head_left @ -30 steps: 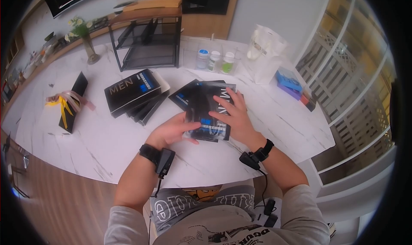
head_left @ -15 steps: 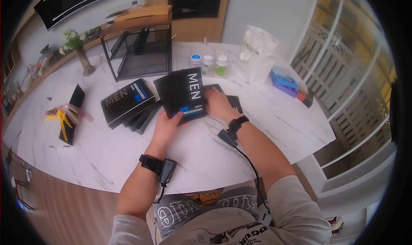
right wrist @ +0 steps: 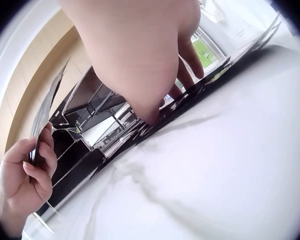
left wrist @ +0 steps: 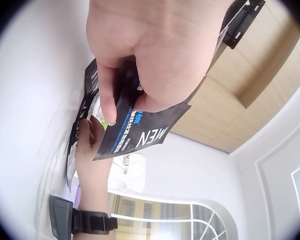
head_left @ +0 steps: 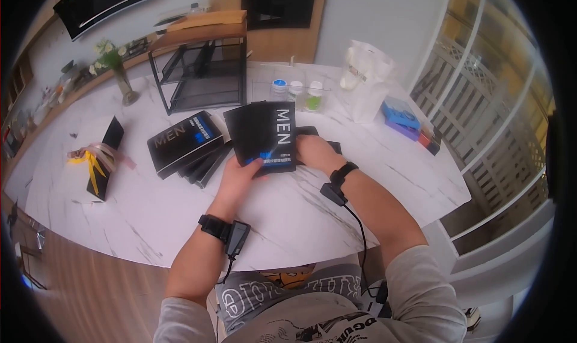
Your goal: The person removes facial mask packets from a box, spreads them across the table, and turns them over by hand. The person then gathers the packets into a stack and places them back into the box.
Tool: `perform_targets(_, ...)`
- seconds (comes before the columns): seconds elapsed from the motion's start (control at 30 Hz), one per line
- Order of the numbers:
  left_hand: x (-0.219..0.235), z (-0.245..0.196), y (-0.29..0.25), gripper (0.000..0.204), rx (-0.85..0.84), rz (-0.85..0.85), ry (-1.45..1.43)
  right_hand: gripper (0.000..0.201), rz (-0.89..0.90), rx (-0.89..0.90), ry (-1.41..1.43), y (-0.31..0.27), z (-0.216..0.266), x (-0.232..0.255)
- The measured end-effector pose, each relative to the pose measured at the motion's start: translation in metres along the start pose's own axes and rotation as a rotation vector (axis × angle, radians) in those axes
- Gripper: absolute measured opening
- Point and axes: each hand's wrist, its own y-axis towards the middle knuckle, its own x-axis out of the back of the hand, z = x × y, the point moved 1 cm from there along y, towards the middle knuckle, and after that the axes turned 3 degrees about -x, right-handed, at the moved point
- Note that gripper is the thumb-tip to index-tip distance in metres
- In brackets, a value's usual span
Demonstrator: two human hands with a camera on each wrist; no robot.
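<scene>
My left hand (head_left: 238, 176) holds up a flat black packet (head_left: 258, 133) lettered MEN in white with blue print, thumb on its front face. In the left wrist view thumb and fingers pinch the lower end of this packet (left wrist: 135, 132). Just right of it, my right hand (head_left: 318, 153) bends its fingers over more black packets (head_left: 308, 130) lying on the white marbled table. The right wrist view has the right thumb (right wrist: 149, 114) at the near edge of these packets and the fingers farther along; the held packet partly hides them in the head view.
Black MEN boxes (head_left: 183, 143) are stacked to the left. Farther left sits a box with a ribbon bow (head_left: 93, 160). Behind stand a mesh rack (head_left: 201, 94), bottles (head_left: 314, 97) in a clear holder, and a white bag (head_left: 366, 84). Blue and purple boxes (head_left: 401, 118) lie at right.
One second ago both hands were together on the packets in front. The left hand has since raised a packet up and left; the right hand has gone to those on the table.
</scene>
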Motion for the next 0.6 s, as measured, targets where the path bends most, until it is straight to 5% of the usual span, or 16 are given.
perform_targets(0.2, -0.002, -0.001, 0.0, 0.022, -0.003, -0.013, 0.003, 0.013, 0.098, -0.056, -0.078, 0.005, -0.001, -0.003)
perform_targets(0.3, 0.001, -0.004, -0.001, 0.022, 0.012, -0.033, 0.007, 0.014, -0.092, -0.287, -0.073, 0.005, -0.016, 0.006)
perform_targets(0.47, 0.01, 0.011, 0.008, 0.023, 0.076, 0.045, -0.018, 0.02, -0.646, -0.696, 0.37, -0.018, -0.038, 0.069)
perform_targets(0.53, 0.007, 0.014, 0.007, 0.024, 0.106, 0.061, -0.096, 0.025, -0.844, -0.685, 0.624, -0.03, -0.026, 0.083)
perform_targets(0.6, 0.001, 0.007, 0.003, 0.026, 0.119, 0.063, -0.222, 0.032, -0.816, -0.22, 0.517, -0.038, 0.002, 0.089)
